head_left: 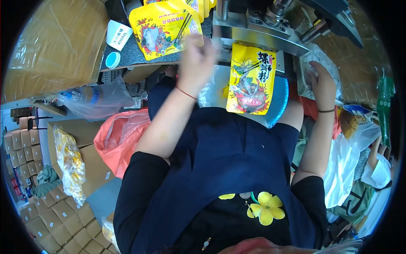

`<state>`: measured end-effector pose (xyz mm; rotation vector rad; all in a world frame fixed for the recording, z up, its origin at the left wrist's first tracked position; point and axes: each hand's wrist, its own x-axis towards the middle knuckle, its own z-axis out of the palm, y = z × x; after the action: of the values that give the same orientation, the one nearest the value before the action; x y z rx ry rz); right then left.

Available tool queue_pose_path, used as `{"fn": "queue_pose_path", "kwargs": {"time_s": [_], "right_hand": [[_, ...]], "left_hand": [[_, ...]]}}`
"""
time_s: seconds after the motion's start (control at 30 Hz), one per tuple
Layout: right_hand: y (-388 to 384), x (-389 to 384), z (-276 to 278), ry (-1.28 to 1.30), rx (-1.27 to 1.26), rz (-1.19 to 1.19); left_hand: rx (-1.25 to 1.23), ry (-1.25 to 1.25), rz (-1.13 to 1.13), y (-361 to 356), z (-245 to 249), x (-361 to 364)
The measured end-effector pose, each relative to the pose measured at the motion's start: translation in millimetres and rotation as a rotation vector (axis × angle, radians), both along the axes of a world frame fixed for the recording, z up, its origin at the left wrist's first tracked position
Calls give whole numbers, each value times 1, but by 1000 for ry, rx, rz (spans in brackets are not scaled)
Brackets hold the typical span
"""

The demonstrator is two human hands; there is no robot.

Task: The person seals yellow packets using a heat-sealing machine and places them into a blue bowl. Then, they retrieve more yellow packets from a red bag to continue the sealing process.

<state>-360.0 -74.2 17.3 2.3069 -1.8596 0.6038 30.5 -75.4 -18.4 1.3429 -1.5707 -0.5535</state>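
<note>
A yellow printed pouch point(253, 91) hangs upright with its top edge at the metal press point(260, 36), in front of my lap. My left hand point(198, 61), smeared by motion, is at the right edge of another yellow pouch point(154, 36) lying on the dark worktop; whether its fingers grip that pouch is unclear. At the right, my right hand point(322, 82) is raised beside a clear plastic bag point(327, 59), its fingers loosely curled and apart, with nothing visible between them.
On the worktop's left are a white cup point(119, 34) with printing and a small blue-lidded tub point(113, 60). Red plastic bags point(116, 137) hang left of my lap. Brown cartons point(63, 211) are stacked at the lower left. White bags point(340, 165) hang at the right.
</note>
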Motion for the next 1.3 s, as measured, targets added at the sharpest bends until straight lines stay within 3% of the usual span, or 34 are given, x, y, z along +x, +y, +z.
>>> {"fn": "queue_pose_path", "kwargs": {"time_s": [0.03, 0.07, 0.1, 0.17, 0.23, 0.27, 0.33, 0.47, 0.53, 0.63, 0.77, 0.87, 0.97, 1.0, 1.07, 1.13, 1.27, 1.3], "right_hand": [[4, 3, 7, 5, 15, -82], [6, 4, 10, 10, 25, -163], [7, 3, 9, -16, -63, -150], [5, 1, 8, -64, -242, -118], [12, 11, 19, -138, -180, -101], [16, 21, 24, -175, -150, -89], [21, 40, 24, -376, -74, 96], [35, 100, 40, -556, 172, 490], [40, 116, 55, -776, 244, 432], [33, 133, 57, -829, 230, 481], [25, 105, 62, -447, 117, 608], [28, 89, 64, -474, 456, 646], [22, 64, 54, -108, 73, 384], [18, 44, 51, 90, 122, 70], [4, -3, 30, 251, 257, -55], [-7, -9, 24, 146, 348, -15], [-8, -7, 21, -53, 421, -9], [-2, -11, 20, -19, 319, 69]], "left_hand": [[-308, -232, 213, -12, 0, 24], [-519, -749, 438, -7, 16, 36], [-429, -909, 309, 0, 8, 47], [-301, -930, 99, 11, -9, 62], [-222, -663, -72, 23, -18, 71], [-186, -637, 66, 32, -5, 66], [170, 259, -59, 40, 10, 52], [314, 65, -273, 56, 20, 10], [326, -48, -329, 60, 22, -9], [435, 149, -458, 70, 20, -38], [656, 585, -717, 83, 9, -61], [895, 822, -807, 90, 10, -72], [973, 902, -770, 82, 4, -75], [935, 912, -732, 75, 5, -73], [863, 929, -648, 55, 7, -64], [889, 1074, -612, 33, 7, -56], [930, 1024, -631, 16, 8, -50], [883, 1015, -597, 20, 10, -51]]}}
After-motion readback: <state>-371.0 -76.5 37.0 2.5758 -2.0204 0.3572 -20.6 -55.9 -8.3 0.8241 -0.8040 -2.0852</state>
